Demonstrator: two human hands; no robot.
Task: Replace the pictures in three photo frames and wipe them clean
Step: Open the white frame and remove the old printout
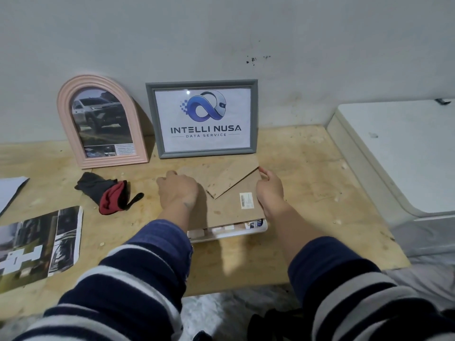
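A white photo frame (256, 233) lies face down on the wooden table (307, 183), its brown backing board (226, 207) and folding stand facing up. My left hand (178, 191) presses on the board's left side. My right hand (269, 189) grips the board's right edge. A picture's edge shows between the board and the frame at the near side. A pink arched frame (99, 121) with a car photo and a grey frame (203, 119) with a logo print lean on the wall behind. A black and red cloth (108, 193) lies to the left.
A loose printed car picture (39, 244) lies at the near left, a white sheet (11, 190) beyond it. A white folding table (398, 153) adjoins on the right. The wooden table's near edge is cut back just below my arms.
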